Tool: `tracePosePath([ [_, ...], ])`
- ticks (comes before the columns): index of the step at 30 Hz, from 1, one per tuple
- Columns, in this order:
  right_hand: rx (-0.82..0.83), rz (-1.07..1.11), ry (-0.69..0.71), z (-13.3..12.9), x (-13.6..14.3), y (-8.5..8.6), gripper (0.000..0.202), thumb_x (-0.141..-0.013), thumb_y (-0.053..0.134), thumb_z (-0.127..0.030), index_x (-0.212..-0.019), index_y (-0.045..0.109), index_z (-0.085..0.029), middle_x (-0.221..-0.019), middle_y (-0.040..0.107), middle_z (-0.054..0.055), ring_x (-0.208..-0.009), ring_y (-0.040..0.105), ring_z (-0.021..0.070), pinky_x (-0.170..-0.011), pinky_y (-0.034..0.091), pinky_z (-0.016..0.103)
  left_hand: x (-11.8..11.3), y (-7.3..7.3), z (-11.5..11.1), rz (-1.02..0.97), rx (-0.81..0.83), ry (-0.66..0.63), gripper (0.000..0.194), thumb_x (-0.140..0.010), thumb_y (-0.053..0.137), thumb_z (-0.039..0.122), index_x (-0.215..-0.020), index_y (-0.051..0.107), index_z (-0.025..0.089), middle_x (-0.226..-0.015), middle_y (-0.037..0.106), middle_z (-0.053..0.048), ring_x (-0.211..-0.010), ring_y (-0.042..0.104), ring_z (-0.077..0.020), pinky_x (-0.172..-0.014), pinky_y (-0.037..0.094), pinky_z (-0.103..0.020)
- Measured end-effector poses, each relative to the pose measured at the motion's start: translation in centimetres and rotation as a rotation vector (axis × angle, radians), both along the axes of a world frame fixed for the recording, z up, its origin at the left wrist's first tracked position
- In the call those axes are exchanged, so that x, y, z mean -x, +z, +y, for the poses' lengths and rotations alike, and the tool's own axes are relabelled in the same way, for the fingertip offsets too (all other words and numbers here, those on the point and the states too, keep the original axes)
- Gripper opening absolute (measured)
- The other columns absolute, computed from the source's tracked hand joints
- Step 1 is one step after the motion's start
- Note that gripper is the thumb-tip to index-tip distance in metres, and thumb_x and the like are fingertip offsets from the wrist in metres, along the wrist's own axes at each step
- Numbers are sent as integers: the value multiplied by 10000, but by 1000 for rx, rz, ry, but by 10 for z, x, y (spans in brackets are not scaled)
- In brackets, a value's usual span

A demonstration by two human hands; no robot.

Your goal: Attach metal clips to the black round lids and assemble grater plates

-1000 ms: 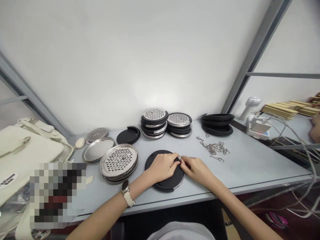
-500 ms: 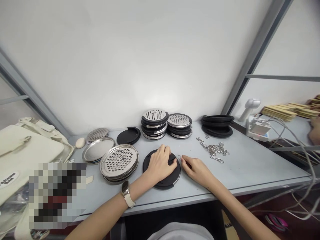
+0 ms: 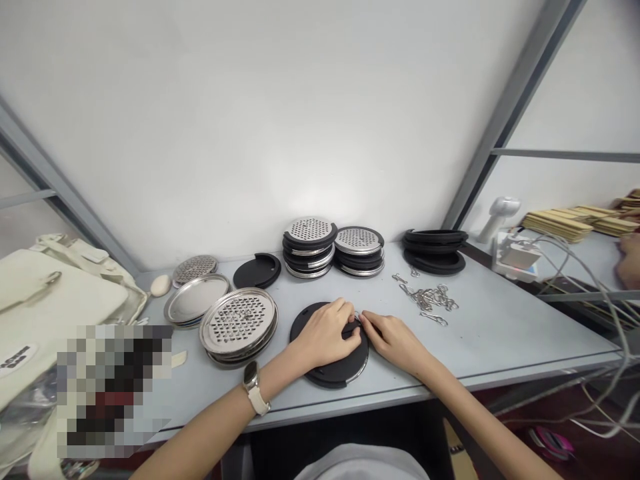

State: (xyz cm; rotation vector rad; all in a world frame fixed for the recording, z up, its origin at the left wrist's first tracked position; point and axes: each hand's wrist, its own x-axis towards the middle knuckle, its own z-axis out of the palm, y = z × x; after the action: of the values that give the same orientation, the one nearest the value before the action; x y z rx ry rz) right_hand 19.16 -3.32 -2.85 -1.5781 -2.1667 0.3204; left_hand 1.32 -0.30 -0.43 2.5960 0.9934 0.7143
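A round black disc (image 3: 343, 370) with a thin silvery edge on its right side lies flat on the table near the front. Over its upper part, my left hand (image 3: 327, 333) has its fingers curled and grips the disc. My right hand (image 3: 393, 340) is at the disc's right edge, thumb and forefinger pinched on a small metal hook (image 3: 357, 314). Only a thin bit of that hook shows, touching or close to the rim. Several similar metal clips (image 3: 427, 298) lie in a loose heap to the right of my right hand.
Round metal graters (image 3: 240, 323) are stacked at left, beside metal discs (image 3: 197, 300). Behind stand grater stacks in black holders (image 3: 310, 243) (image 3: 357, 250), a black holder (image 3: 257, 272) and more black holders (image 3: 434, 252). A bag (image 3: 60, 287) borders the left; cables (image 3: 607, 293) hang right.
The black disc has shifted slightly right and toward me under my left hand. My hands have come closer together, and the hook is now at the disc's edge.
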Motion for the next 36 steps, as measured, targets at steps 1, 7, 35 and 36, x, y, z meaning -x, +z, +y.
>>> tracePosePath([
  [1, 4, 1, 9, 0, 0, 0, 322, -966, 284, -279, -748, 510, -205, -654, 629, 34, -577, 580, 173, -558, 326, 250, 0, 0, 0, -2, -3, -1, 109, -774, 540, 209, -817, 441, 219, -830, 519, 5, -730, 519, -157, -694, 431, -287],
  [7, 31, 5, 9, 0, 0, 2, 345, -947, 314, -279, -649, 470, -201, -583, 594, 22, -522, 535, 152, -537, 309, 244, -1, 3, 0, -37, -25, -53, 163, -794, 530, 172, -941, 468, 205, -944, 554, -28, -911, 535, -188, -837, 444, -314],
  [35, 32, 58, 22, 0, -1, -1, 349, -950, 311, -296, -663, 482, -195, -600, 613, 33, -523, 547, 157, -541, 309, 254, 2, -1, 3, -101, 65, -269, 354, -878, 408, 87, -1216, 409, 192, -1183, 519, -92, -1123, 505, -218, -983, 429, -391],
  [36, 36, 58, 22, 0, -1, -1, 351, -951, 310, -298, -664, 485, -195, -605, 617, 36, -526, 550, 158, -543, 311, 254, 2, -1, 3, -102, 69, -268, 356, -878, 408, 87, -1218, 407, 194, -1185, 521, -92, -1126, 505, -219, -985, 429, -393],
])
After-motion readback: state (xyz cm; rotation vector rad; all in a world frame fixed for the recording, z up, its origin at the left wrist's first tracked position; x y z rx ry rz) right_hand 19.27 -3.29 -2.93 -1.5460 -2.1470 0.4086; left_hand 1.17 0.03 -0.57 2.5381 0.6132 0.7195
